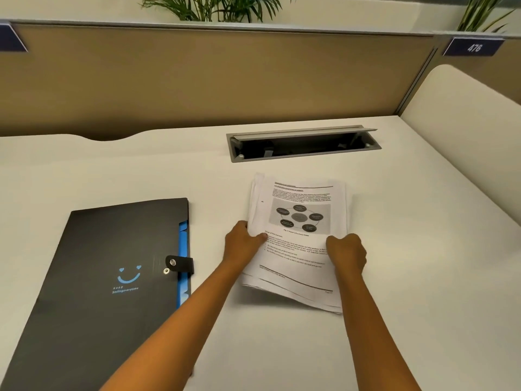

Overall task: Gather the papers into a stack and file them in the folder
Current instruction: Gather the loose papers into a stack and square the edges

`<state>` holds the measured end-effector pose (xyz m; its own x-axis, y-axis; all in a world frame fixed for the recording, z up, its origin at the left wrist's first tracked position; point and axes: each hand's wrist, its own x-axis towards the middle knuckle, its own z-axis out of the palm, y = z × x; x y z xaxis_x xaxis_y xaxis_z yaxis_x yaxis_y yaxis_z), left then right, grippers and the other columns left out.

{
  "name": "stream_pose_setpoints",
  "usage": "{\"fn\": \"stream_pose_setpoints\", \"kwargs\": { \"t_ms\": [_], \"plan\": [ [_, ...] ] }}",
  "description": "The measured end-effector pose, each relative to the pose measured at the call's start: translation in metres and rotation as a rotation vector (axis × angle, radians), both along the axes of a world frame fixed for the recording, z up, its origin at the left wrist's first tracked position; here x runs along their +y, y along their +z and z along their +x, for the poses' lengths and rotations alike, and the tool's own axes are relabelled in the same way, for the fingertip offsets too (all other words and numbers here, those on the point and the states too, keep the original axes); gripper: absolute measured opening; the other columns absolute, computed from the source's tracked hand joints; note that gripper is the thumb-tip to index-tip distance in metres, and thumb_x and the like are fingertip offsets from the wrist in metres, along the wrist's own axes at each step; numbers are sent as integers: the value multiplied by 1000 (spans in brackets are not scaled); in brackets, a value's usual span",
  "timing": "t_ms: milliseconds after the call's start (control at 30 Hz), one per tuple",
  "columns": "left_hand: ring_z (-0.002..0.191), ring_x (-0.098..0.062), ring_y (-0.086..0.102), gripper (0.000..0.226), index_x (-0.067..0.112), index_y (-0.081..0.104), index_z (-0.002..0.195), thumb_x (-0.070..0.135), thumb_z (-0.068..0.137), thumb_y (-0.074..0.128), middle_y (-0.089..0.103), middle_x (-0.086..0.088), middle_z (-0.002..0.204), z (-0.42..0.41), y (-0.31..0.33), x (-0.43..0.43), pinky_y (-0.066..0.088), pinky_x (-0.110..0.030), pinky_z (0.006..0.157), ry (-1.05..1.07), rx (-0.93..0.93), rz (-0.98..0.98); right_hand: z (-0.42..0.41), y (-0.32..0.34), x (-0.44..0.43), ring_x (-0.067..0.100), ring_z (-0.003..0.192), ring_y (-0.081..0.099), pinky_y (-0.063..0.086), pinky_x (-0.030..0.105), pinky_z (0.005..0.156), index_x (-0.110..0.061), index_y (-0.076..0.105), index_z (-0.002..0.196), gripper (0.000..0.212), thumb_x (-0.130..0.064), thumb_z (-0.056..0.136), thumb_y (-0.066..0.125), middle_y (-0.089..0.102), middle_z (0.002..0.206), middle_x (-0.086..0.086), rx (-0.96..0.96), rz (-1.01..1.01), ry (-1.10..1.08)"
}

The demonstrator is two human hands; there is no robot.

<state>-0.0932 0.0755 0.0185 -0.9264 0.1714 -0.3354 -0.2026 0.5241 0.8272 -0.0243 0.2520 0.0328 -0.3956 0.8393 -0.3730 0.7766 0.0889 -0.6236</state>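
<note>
Bare forearms reaching in from the bottom edge, both converging on the papers (296, 244) at centre-right of the white desk (394, 320). Left hand (244, 241) clamped on the stack's left edge, thumb on top of the top sheet, fingers curled under — grasping the paper. Right hand (346, 253) closed on the right edge, knuckles up, fingers wrapped around the sheets. Stack roughly squared but still fanned, lower sheets peeking out at the near edge and along the left side; near end looks slightly lifted off the desk, shadow underneath. Top sheet printed: text blocks, grey diagram with dark ovals in a ring. Black folder (112, 277) lying flat to the left of the papers, well apart from them, closed, strap (179, 263) with snap over the right edge, blue dividers showing along that edge, blue smiley and small lettering on the cover. Farther back, grey cable slot (303, 143) set in the desk, flap raised, dark inside. Behind it tan partition (211, 80), blue tag (473, 47) reading 476 at upper right — green plants (211, 7) above the divider.
</note>
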Motion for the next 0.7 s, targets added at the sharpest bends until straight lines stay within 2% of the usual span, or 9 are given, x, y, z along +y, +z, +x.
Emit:
{"fn": "stream_pose_setpoints", "kwargs": {
  "t_ms": [67, 133, 233, 333, 433, 500, 633, 700],
  "plan": [
    [114, -28, 58, 48, 8, 50, 125, 27, 84, 67, 59, -10, 128, 3, -1, -13, 47, -33, 91, 25, 12, 39, 2, -2, -9, 41, 112, 50, 42, 48, 99, 1, 50, 114, 32, -14, 86, 50, 58, 119, 22, -2, 41, 28],
    [112, -28, 59, 44, 11, 50, 123, 24, 84, 66, 61, -10, 126, 5, 1, -23, 47, -31, 88, 50, 66, 77, 4, -4, -20, 39, 113, 51, 41, 46, 100, -1, 48, 120, 33, -14, 90, 49, 58, 121, 21, 123, 49, 69],
    [108, -24, 62, 35, 17, 50, 116, 23, 86, 65, 65, -4, 119, 13, 6, -37, 51, -34, 88, 126, 190, 179, 7, 3, -32, 28, 97, 59, 49, 33, 84, -3, 53, 117, 29, -15, 90, 56, 63, 116, 16, 376, 5, 101],
    [103, -18, 64, 32, 23, 50, 114, 23, 86, 66, 66, 1, 115, 21, 15, -49, 56, -37, 86, 227, 311, 307, 9, 16, -38, 23, 90, 62, 49, 28, 74, -9, 56, 108, 21, -18, 89, 59, 66, 104, 8, 570, 47, 139],
    [92, -7, 68, 28, 37, 49, 104, 21, 86, 65, 64, 12, 104, 23, 33, -56, 56, -15, 64, 267, 460, 417, 8, 36, -49, 16, 84, 65, 54, 15, 63, -16, 53, 101, 14, -24, 90, 58, 65, 96, 1, 775, 124, 192],
    [89, 1, 67, 28, 44, 47, 102, 24, 89, 62, 63, 15, 102, 22, 48, -58, 53, -9, 62, 306, 573, 453, 7, 47, -56, 10, 83, 65, 55, 10, 58, -18, 49, 101, 14, -26, 92, 54, 64, 97, 0, 872, 136, 233],
    [97, -7, 67, 23, 33, 44, 116, 35, 93, 50, 63, 9, 109, 25, 65, -58, 57, -17, 70, 401, 719, 563, 13, 54, -67, 13, 92, 66, 60, 24, 69, -20, 45, 108, 23, -33, 91, 52, 64, 107, 0, 965, 3, 304],
    [92, -7, 68, 25, 26, 44, 116, 39, 95, 43, 64, 11, 104, 27, 68, -56, 58, -18, 66, 418, 734, 580, 18, 51, -74, 11, 90, 67, 60, 25, 67, -24, 45, 105, 20, -36, 90, 48, 65, 106, 0, 1001, -67, 339]
  ]
}}
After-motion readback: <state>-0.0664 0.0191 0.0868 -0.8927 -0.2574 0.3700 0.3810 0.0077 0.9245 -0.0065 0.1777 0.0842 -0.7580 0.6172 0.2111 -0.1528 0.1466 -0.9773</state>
